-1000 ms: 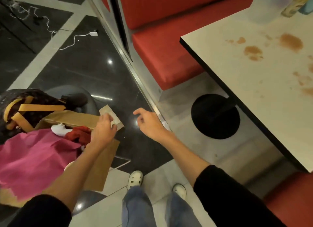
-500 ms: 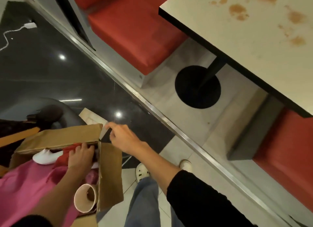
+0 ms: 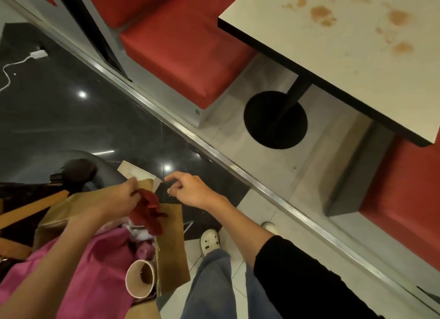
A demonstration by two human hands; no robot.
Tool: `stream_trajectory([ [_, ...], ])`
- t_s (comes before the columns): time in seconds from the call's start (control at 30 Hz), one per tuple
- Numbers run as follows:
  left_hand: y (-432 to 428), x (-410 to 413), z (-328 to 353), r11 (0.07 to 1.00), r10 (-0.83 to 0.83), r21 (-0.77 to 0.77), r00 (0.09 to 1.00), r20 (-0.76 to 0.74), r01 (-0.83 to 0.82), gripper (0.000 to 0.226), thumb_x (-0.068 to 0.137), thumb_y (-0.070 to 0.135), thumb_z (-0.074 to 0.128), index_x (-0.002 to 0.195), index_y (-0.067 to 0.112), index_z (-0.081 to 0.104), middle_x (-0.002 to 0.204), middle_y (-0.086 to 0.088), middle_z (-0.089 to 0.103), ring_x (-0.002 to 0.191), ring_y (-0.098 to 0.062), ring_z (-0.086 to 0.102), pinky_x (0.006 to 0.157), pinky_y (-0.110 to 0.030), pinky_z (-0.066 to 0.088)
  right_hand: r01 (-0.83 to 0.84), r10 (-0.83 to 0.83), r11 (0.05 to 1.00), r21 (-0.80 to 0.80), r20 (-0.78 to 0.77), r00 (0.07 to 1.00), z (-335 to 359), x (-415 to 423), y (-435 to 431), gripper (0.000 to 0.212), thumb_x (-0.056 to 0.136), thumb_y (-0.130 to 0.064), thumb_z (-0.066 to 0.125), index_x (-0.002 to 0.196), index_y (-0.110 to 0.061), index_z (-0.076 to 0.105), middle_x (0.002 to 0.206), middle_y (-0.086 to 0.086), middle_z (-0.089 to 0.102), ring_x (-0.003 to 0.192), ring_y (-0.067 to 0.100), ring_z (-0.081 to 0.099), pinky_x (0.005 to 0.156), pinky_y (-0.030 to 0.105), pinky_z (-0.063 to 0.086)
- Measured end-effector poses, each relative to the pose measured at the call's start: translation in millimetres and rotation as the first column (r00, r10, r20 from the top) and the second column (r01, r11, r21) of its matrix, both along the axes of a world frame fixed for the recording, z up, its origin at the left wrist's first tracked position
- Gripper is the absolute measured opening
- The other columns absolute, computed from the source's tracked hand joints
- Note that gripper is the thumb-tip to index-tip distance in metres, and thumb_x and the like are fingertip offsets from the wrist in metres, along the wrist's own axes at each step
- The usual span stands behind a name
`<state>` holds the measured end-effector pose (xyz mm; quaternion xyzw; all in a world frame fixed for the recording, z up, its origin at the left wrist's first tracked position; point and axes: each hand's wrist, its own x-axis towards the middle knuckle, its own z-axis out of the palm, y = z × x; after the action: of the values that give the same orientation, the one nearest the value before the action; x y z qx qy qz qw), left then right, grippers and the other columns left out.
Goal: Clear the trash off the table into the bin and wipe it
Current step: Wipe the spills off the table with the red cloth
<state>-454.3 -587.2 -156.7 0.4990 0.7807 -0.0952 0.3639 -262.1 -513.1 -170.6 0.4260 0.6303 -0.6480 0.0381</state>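
- While the left hand grips a red cloth at 8 o'clock, held just above the open box, the wiping step reads as not yet begun.
- Cardboard box, apparently serving as the bin: 7 o'clock, with a pink bag inside. A used paper cup lies in it on its side, mouth toward the camera, brown residue within.
- Right hand: near centre, just beside the box's far flap. The fingers are curled, with thumb and forefinger close together. Whether they pinch anything cannot be told.
- Table: 1 to 2 o'clock, well apart from both hands, with brown stains scattered over its visible top.
- Risk: the cloth dangles over the trash, so a slack grip would likely drop it in and soil it.
- Risk: a knock to the box could tip the cup and spill its dregs.
- Risk: a dry cloth might smear the stains rather than lift them. Whether the cloth is damp cannot be judged.
- Hidden: the table's far and right parts are cut off, so trash remaining there cannot be ruled out.
- Hidden: the left forearm covers much of the box.
- Unclear: dark shapes at 9 o'clock cannot be identified.
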Motion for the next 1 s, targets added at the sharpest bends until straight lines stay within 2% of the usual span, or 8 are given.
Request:
stream_trajectory([
  [0.23, 58, 46, 67, 0.923, 0.216, 0.190, 0.859, 0.464, -0.334, 0.008, 0.095, 0.008, 0.052, 0.092, 0.015, 0.055, 0.079, -0.004, 0.058, 0.073, -0.018, 0.051, 0.063, -0.031, 0.039, 0.158, -0.171, 0.977, -0.146, -0.085, 0.982, 33, 10, 21, 0.039, 0.082, -0.005, 0.056, 0.118, -0.019, 0.058, 0.109, 0.009, 0.063, 0.101, 0.022, 0.060, 0.083, 0.034, 0.050],
  [0.47, 121, 106, 108, 0.799, 0.153, 0.325, 0.693, 0.704, -0.506, 0.013, 0.097, 0.015, 0.054, 0.088, 0.024, 0.057, 0.082, -0.001, 0.060, 0.067, -0.007, 0.054, 0.060, -0.021, 0.043, 0.399, -0.492, 0.849, -0.347, -0.240, 0.837, 84, 73, 55, 0.046, 0.079, -0.041, 0.060, 0.123, -0.027, 0.055, 0.112, 0.002, 0.064, 0.099, 0.022, 0.064, 0.072, 0.030, 0.050],
  [0.57, 149, 137, 127, 0.781, 0.034, 0.378, 0.637, 0.770, -0.498, 0.011, 0.096, 0.019, 0.058, 0.087, 0.025, 0.059, 0.080, 0.007, 0.062, 0.064, 0.003, 0.056, 0.061, -0.014, 0.044, 0.521, -0.632, 0.769, -0.371, -0.313, 0.709, 113, 101, 80, 0.034, 0.091, -0.027, 0.060, 0.120, -0.012, 0.059, 0.098, 0.005, 0.067, 0.079, 0.013, 0.066, 0.070, 0.026, 0.052],
  [0.63, 166, 158, 137, 0.801, -0.009, 0.349, 0.573, 0.820, -0.486, 0.002, 0.091, 0.029, 0.064, 0.092, 0.028, 0.063, 0.084, 0.008, 0.066, 0.074, -0.002, 0.060, 0.071, -0.021, 0.048, 0.600, -0.706, 0.708, -0.371, -0.349, 0.617, 131, 124, 102, 0.035, 0.094, -0.021, 0.057, 0.124, -0.003, 0.059, 0.104, 0.012, 0.067, 0.085, 0.017, 0.064, 0.071, 0.026, 0.051],
  [0.73, 186, 185, 141, 0.879, -0.039, 0.255, 0.472, 0.881, -0.403, 0.041, 0.076, 0.049, 0.076, 0.110, 0.031, 0.063, 0.109, 0.002, 0.069, 0.102, -0.014, 0.065, 0.092, -0.037, 0.050, 0.641, -0.763, 0.645, -0.416, -0.393, 0.512, 161, 161, 133, 0.036, 0.096, -0.020, 0.053, 0.126, 0.000, 0.055, 0.105, 0.017, 0.064, 0.092, 0.025, 0.061, 0.077, 0.031, 0.052],
  [0.8, 200, 218, 145, 0.948, -0.102, 0.236, 0.495, 0.863, -0.216, 0.059, 0.076, 0.055, 0.074, 0.126, 0.031, 0.055, 0.122, 0.004, 0.066, 0.112, -0.012, 0.063, 0.098, -0.037, 0.048, 0.651, -0.781, 0.619, -0.439, -0.430, 0.453, 186, 197, 155, 0.030, 0.096, -0.020, 0.053, 0.121, -0.004, 0.058, 0.102, 0.016, 0.065, 0.089, 0.024, 0.063, 0.080, 0.034, 0.055],
  [0.87, 215, 254, 151, 0.961, -0.186, 0.265, 0.518, 0.835, -0.081, 0.057, 0.079, 0.046, 0.072, 0.131, 0.033, 0.052, 0.124, 0.012, 0.065, 0.113, -0.005, 0.061, 0.097, -0.031, 0.047, 0.675, -0.804, 0.578, -0.458, -0.461, 0.376, 210, 235, 176, 0.026, 0.095, -0.020, 0.055, 0.115, -0.005, 0.060, 0.101, 0.017, 0.067, 0.091, 0.024, 0.064, 0.087, 0.037, 0.053],
  [1.0, 257, 322, 154, 0.958, -0.137, 0.239, 0.483, 0.865, -0.157, 0.032, 0.090, 0.028, 0.068, 0.120, 0.022, 0.059, 0.116, 0.001, 0.069, 0.105, -0.017, 0.068, 0.094, -0.041, 0.050, 0.715, -0.849, 0.482, -0.507, -0.473, 0.236, 240, 306, 210, 0.019, 0.095, -0.020, 0.055, 0.104, -0.005, 0.062, 0.088, 0.011, 0.069, 0.075, 0.017, 0.067, 0.063, 0.025, 0.057],
])
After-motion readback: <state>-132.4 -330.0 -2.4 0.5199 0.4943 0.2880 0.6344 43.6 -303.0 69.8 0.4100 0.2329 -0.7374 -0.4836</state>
